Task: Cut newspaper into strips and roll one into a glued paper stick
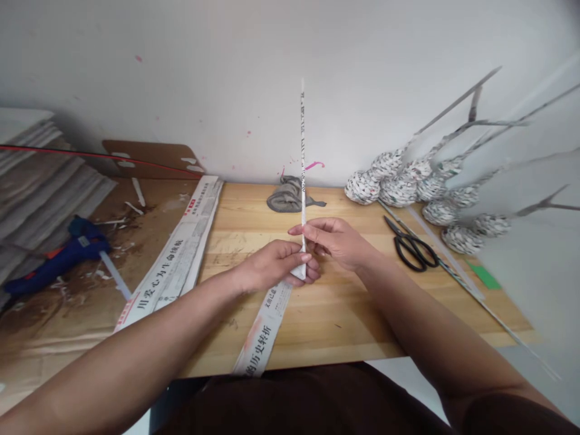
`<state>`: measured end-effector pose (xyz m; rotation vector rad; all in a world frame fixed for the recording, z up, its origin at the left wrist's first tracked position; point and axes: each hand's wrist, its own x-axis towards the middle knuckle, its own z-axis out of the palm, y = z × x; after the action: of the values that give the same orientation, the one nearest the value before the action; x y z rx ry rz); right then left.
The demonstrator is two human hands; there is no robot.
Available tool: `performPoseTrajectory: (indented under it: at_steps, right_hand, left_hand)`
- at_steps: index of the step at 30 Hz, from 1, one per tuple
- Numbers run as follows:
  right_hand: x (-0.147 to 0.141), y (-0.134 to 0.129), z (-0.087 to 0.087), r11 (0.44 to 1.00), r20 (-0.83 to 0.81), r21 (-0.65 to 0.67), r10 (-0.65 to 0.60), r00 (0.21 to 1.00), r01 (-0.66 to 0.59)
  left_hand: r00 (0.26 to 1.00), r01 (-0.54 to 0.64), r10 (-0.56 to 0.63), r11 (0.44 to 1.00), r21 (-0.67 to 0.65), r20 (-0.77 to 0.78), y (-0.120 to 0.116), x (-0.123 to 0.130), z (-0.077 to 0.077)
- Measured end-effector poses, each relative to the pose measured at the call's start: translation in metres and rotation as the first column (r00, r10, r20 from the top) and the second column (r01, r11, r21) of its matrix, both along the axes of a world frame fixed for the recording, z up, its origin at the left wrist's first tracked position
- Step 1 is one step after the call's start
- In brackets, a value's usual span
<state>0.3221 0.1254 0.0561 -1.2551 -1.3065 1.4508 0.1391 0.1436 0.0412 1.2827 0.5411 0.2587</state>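
Newsprint tube, slim and white, is pointing upward above the pale wooden worktop, between front and back edges, fingers of left hand and right hand pinching base and stem, and is probably feeling light, stiffish, crushable, best held low.

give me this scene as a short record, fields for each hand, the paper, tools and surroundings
left hand: grips the base of the rolled paper stick; hand
right hand: fingers on the stick just above the left; hand
paper: newspaper strip running down from the left hand; newspaper strips stacked at left
tools: black scissors at right; blue glue gun at far left
back of table: grey cloth; woven paper bulbs at right
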Motion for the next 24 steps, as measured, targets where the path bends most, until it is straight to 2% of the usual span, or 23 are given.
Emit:
performPoseTrajectory:
  at_steps: [2,5,10,14,19,24]
  right_hand:
    - [-0.001,-0.001,0.001,1.000,-0.002,0.017,-0.015,1.000,0.015]
    - [-0.002,-0.001,0.003,0.989,-0.051,0.052,-0.135,0.990,0.137]
    - [0.000,0.000,0.006,0.999,-0.137,0.028,-0.032,0.990,0.036]
    - [0.001,0.001,0.005,0.991,-0.171,0.034,-0.124,0.977,0.132]
    - [0.003,0.000,0.006,0.997,-0.182,0.054,-0.050,0.982,0.061]
    - [0.003,0.000,0.007,0.985,-0.250,0.058,-0.142,0.958,0.161]
  left_hand:
    - [1.000,0.002,-0.002,1.000,0.007,-0.006,-0.001,0.000,0.000]
    - [1.000,0.016,-0.016,1.000,0.022,0.003,-0.003,0.000,-0.001]
    - [0.999,0.033,-0.033,0.999,0.012,0.006,-0.005,0.000,-0.002]
    - [0.998,0.059,-0.059,0.998,0.019,0.006,-0.006,0.002,-0.003]
    - [0.997,0.075,-0.075,0.997,0.025,0.004,-0.009,0.003,-0.005]
    - [0.995,0.099,-0.099,0.995,0.028,0.002,-0.011,0.003,-0.003]
